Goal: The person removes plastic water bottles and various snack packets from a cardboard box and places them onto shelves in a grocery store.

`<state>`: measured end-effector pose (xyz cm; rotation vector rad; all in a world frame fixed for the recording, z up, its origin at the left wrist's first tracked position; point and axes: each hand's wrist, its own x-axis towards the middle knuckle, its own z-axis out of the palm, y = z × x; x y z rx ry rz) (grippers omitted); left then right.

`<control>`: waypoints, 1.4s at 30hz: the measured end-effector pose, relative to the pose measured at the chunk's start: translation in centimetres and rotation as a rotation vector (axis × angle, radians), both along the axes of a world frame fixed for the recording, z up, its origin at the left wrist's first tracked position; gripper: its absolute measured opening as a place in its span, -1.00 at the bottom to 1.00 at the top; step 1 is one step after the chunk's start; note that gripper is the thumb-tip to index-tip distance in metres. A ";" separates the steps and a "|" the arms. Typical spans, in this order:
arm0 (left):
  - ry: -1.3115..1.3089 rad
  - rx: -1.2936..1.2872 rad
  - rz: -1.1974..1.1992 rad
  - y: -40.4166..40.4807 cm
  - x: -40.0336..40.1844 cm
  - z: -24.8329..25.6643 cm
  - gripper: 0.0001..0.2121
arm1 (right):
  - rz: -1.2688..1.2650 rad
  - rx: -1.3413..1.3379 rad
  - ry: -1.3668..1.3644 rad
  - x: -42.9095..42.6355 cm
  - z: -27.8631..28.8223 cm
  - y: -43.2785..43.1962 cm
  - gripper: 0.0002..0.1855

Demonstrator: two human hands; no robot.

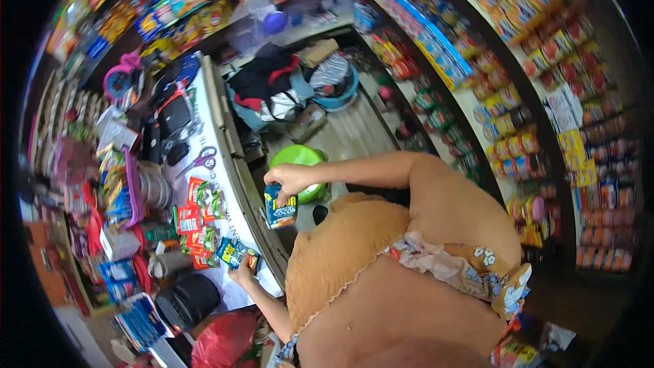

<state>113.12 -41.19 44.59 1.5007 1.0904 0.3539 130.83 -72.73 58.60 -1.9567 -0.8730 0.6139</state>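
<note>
My left hand (pixel 244 271) grips a dark blue cocoa packet (pixel 231 253) low over the white-covered counter (pixel 225 163). Farther up the view, my right hand (pixel 292 181) pinches a second dark blue cocoa packet (pixel 281 208) by its top, beyond the counter's edge on my side. Several red and green packets (pixel 196 237) lie in a loose group on the counter, just beyond my left hand. Purple-handled scissors (pixel 204 158) lie on the white cover, above those packets in the view.
A green plastic stool or tub (pixel 301 156) stands below my right forearm. Clothes fill a blue basin (pixel 340 97) on the floor. A black container (pixel 189 299), a purple basket (pixel 134 189) and other goods crowd the counter. Shelves of cans (pixel 495 102) line the right side.
</note>
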 end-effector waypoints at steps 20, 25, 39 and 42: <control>-0.203 -1.241 -0.893 -23.2 12.3 4.3 -0.47 | -0.907 -0.221 -0.328 -5.8 -0.7 -34.6 -0.64; -0.171 -1.006 -0.984 -26.5 14.1 4.0 -0.54 | -1.372 -0.099 -0.028 -9.1 2.7 -40.5 -0.65; -0.096 -1.058 -1.214 -35.4 16.8 10.6 -0.51 | -1.607 -0.748 -0.383 -6.6 2.7 -50.0 -0.68; -0.088 -0.986 -1.238 -36.2 16.1 11.2 -0.52 | -1.543 -0.617 -0.320 -6.2 -0.8 -51.7 -0.59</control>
